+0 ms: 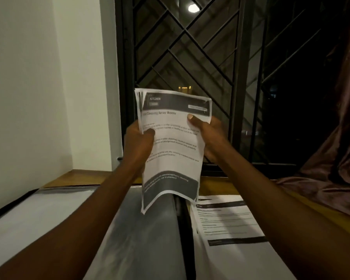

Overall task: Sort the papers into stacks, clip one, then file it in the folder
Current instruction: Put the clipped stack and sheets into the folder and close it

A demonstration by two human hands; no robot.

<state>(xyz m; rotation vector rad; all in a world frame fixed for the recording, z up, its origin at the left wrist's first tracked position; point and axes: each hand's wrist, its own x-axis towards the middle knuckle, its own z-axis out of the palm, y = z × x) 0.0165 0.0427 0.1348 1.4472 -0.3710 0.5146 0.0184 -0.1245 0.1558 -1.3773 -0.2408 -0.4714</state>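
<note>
Hanging upright above the folder (141, 229), in the head view, a bundle of papers (170, 150) is gripped at both side edges. The left hand (138, 142) is curled round the edge on the folder's left side, with the thumb laid on the printed front. The opposite edge is pinched by the right hand (209, 136), thumb pressed on the front and fingers hidden behind. The lower end of the bundle is unsupported and is seen to sag and curl just above the folder's spine.

Trouble is most to be expected from that slack end. The sheets are fanned at the upper corner, so they are judged to be loosely aligned. Should either grip be eased, single sheets could slide out and drop onto the folder. There they could be mixed with the single sheet (228, 221) lying on the folder's right flap, and the sorting would be undone. Creasing under the thumbs is also possible. No clip can be made out.

Under the folder a wooden table (216, 186) is seen. Beyond the folder a window grille (190, 47) is set, with a curtain (341, 138) to the folder's right and a pale wall (28, 77) to its left. Nothing is seen to stand between the bundle and the folder.
</note>
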